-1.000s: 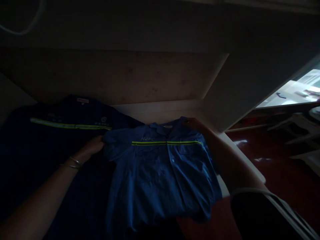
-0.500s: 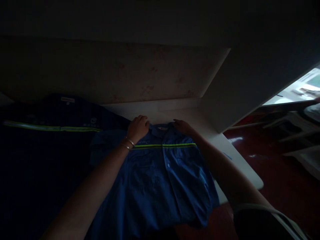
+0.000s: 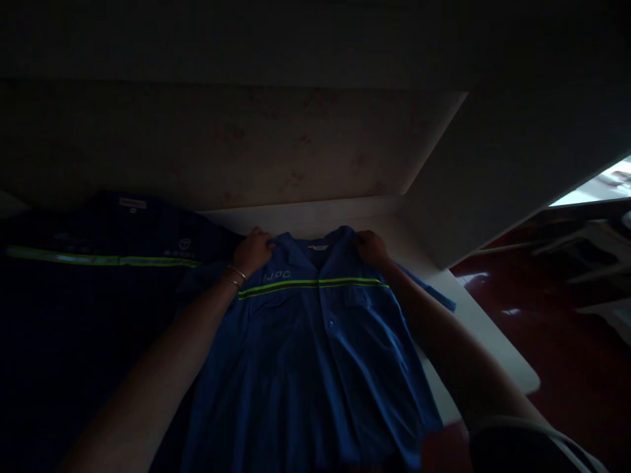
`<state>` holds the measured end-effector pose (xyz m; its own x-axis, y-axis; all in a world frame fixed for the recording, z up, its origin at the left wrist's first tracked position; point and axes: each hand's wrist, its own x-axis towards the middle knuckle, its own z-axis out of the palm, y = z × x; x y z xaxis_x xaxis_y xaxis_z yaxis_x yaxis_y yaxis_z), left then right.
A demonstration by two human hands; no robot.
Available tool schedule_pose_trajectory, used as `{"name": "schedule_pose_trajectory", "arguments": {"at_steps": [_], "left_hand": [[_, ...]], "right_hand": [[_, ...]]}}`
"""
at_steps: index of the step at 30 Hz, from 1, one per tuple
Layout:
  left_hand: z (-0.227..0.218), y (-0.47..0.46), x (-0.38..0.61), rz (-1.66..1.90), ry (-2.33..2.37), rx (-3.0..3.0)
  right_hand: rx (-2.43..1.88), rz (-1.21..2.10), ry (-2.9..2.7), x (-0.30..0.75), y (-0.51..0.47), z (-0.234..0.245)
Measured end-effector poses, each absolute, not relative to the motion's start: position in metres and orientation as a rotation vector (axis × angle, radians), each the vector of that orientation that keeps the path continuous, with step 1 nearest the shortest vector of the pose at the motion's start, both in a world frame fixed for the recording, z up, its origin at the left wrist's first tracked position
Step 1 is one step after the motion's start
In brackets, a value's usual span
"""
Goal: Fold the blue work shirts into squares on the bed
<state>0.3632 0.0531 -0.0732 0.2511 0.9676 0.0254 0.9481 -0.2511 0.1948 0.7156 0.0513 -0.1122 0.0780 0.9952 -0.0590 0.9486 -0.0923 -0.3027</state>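
A blue work shirt (image 3: 305, 335) with a yellow-green reflective stripe lies front side up on a white desktop, its lower part hanging over the near edge. My left hand (image 3: 254, 252) is closed on its left shoulder, beside the collar. On the other side of the collar, my right hand (image 3: 371, 248) grips the right shoulder, with the fingertips partly hidden. A short sleeve sticks out beyond my right forearm. To the left, a darker navy work jacket (image 3: 98, 289) with a similar stripe is spread out, touching the blue shirt.
A pale desktop (image 3: 497, 355) with a rounded corner shows at the right. Behind it stands a patterned wall panel (image 3: 296, 144), and a side panel (image 3: 473, 190) rises at the right. Beyond is a reddish floor (image 3: 547, 328) with blurred pale furniture. The light is dim.
Both hands have moved apart along the shoulders. The shirt's collar has spread and shifted up, its chest lettering is uncovered, and the right sleeve now shows.
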Motion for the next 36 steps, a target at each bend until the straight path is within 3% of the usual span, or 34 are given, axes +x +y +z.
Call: {"name": "schedule_pose_trajectory", "arguments": {"at_steps": [6, 12, 18, 24, 28, 32, 36], "left_hand": [[-0.070, 0.035, 0.381, 0.207, 2.073, 2.525], [-0.109, 0.008, 0.431, 0.512, 1.832, 2.660], [-0.161, 0.018, 0.430, 0.338, 1.987, 2.456], [-0.096, -0.028, 0.412, 0.322, 1.780, 2.712], [-0.056, -0.091, 0.354, 0.221, 1.949, 2.793], [-0.062, -0.122, 0.268, 0.093, 2.171, 2.521], [-0.081, -0.118, 0.183, 0.232, 2.282, 1.826]], "right_hand": [[-2.388, 0.417, -1.976, 0.686, 0.049, -0.106], [-2.034, 0.003, -2.094, 0.644, 0.026, -0.137], [-2.142, 0.221, -2.194, 0.640, 0.029, -0.165], [-1.954, 0.193, -2.108, 0.647, 0.005, -0.141], [-1.815, 0.142, -2.146, 0.641, -0.040, -0.142], [-1.837, 0.191, -2.237, 0.643, -0.069, -0.159], [-1.869, 0.198, -2.275, 0.649, -0.071, -0.171]]}}
